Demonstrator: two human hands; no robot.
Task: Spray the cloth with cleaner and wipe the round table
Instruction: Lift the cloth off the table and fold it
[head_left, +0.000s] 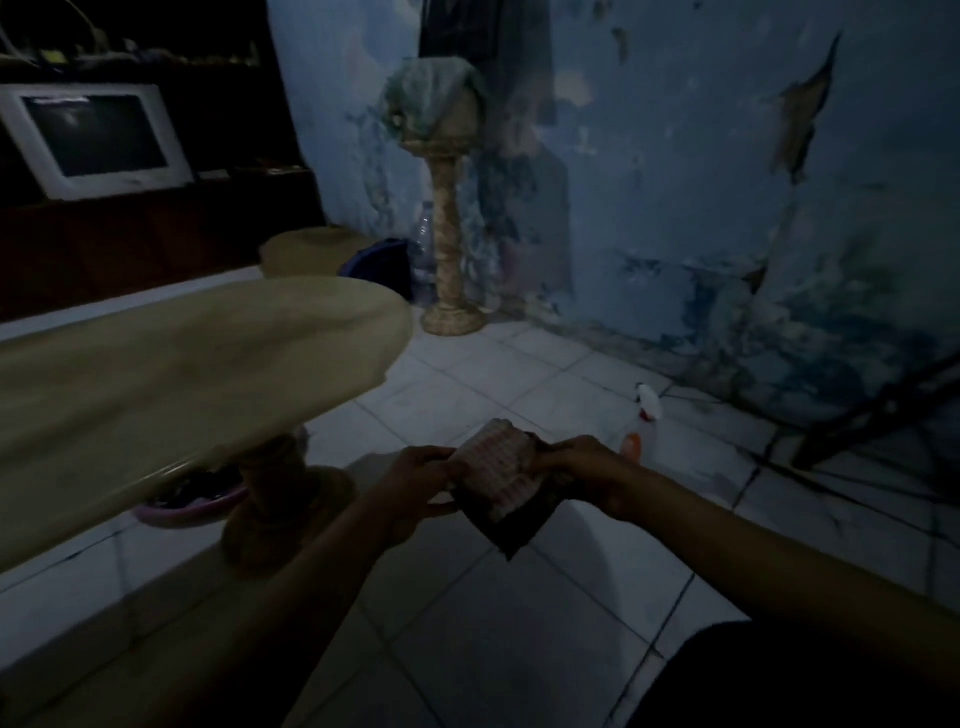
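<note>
Head view is pretty dark: both hands, left hand (415, 475) and right hand (584, 475), pinch the checked pink-and-dark cloth (501, 480) at lower centre, fingers curled on it. I'd fold it flat, then grab the white-topped orange spray bottle (641, 423) on the floor behind; the round beige stone table (171, 374) waits left.

Glossy marbled stone table (171, 364), woven checked cloth (498, 467), peeling wall (727, 208)

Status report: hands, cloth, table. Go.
Left hand and right hand both gripping cloth. Spray bottle on floor beyond. Round table left, untouched. Nothing between.
</note>
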